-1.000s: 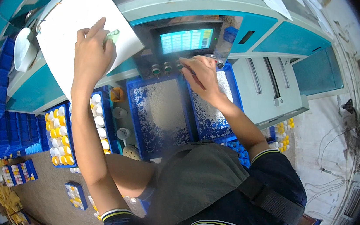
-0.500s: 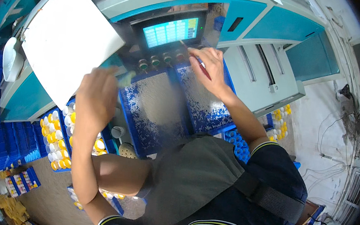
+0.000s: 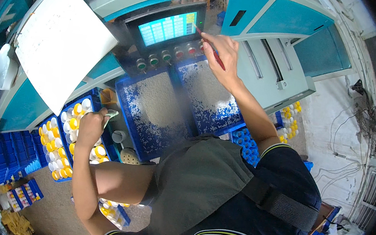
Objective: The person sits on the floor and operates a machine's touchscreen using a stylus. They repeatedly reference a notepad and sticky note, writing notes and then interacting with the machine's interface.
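Note:
My right hand [image 3: 224, 59] is closed around a dark red pen [image 3: 219, 62]. The pen's tip is at the right edge of a lit touchscreen [image 3: 167, 27]; whether it touches the glass I cannot tell. Below the screen runs a row of green buttons [image 3: 154, 62] and red buttons [image 3: 191, 51]. My left hand [image 3: 90, 129] pinches a small pale, greenish-white piece [image 3: 112, 113], perhaps cloth or paper. It is over a blue crate [image 3: 65, 136] of white and yellow round containers [image 3: 75, 124].
Two blue trays [image 3: 150, 149] of white granules lie side by side below the buttons. A large white sheet [image 3: 65, 42] hangs at the left. A perforated scoop [image 3: 129, 156] rests beside the left tray. Right of my hand stands a grey slotted machine surface [image 3: 266, 73].
My left hand has come down and nearer, from beside the white sheet to over the containers. My right hand moved slightly, bringing the pen's tip to the screen's right edge.

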A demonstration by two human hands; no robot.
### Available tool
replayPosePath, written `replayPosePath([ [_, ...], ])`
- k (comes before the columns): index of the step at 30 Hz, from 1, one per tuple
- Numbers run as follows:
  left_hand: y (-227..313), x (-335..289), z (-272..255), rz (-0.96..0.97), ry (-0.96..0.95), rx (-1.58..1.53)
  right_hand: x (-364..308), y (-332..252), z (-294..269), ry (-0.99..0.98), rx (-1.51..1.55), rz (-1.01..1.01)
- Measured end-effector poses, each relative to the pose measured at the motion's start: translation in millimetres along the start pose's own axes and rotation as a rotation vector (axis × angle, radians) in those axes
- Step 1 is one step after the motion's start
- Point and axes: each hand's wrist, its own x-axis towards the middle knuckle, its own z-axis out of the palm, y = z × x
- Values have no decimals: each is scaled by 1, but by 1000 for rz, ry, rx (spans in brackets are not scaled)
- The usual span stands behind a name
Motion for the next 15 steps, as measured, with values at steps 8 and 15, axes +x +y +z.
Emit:
replayPosePath([
  [8,18,2,-15,-56,15,4,3,-2,3,-10,-1,3],
  [15,37,2,-19,-118,33,23,4,-3,8,-6,-22,-17],
])
